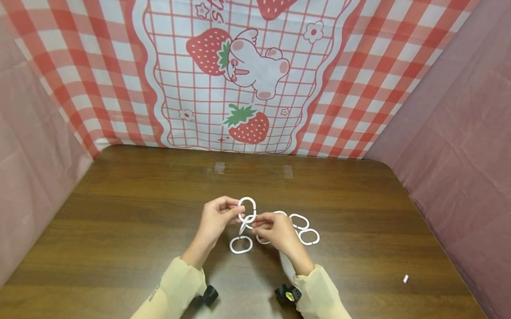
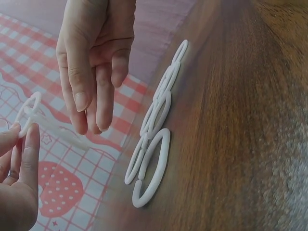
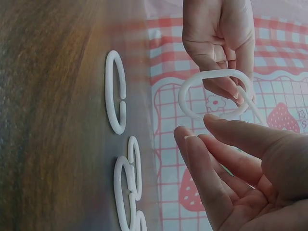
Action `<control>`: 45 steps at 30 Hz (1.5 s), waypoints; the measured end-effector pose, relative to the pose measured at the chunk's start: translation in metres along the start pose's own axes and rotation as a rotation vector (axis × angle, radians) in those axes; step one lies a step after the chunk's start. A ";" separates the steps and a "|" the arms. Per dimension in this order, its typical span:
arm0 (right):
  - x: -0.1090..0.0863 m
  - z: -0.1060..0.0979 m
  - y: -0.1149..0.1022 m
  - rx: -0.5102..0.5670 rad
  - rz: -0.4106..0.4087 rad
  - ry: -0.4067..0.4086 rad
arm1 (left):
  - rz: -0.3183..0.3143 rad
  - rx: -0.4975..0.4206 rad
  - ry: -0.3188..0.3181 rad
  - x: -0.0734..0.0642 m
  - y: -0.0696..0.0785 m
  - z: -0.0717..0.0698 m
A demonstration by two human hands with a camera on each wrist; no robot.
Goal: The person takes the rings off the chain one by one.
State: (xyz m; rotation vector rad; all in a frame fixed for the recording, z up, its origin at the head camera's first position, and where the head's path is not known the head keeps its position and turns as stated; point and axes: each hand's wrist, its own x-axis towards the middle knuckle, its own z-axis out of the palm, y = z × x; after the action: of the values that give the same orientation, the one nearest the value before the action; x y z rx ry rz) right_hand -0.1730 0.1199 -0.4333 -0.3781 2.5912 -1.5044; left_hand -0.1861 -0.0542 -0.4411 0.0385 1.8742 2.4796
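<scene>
In the head view my left hand (image 1: 217, 220) pinches an upright white plastic C-link (image 1: 247, 198) between thumb and fingertips. My right hand (image 1: 279, 233) comes from the other side, its thumb and fingertips pinching the edge of a second white C-link (image 3: 216, 73). The two links cross each other between the hands. Just below them is a narrow white link (image 1: 243, 227), seen nearly edge-on. One loose link (image 1: 240, 252) lies flat on the table below the hands. In the right wrist view, the left hand (image 3: 221, 43) is behind the second link.
More white links (image 1: 309, 237) lie in a cluster on the brown wooden table (image 1: 145, 269), partly behind the right hand. A small white piece (image 1: 406, 278) is far to the right. A strawberry-patterned cloth (image 1: 251, 82) hangs at the back edge.
</scene>
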 end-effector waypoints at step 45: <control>0.005 -0.010 0.006 0.281 0.133 0.112 | 0.056 -0.013 0.056 0.003 -0.002 -0.001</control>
State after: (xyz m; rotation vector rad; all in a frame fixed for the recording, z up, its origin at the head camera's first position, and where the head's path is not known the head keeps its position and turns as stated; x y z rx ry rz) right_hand -0.1812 0.1299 -0.4331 -0.0920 2.3780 -1.8530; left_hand -0.1891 -0.0548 -0.4438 0.0215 1.9040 2.5554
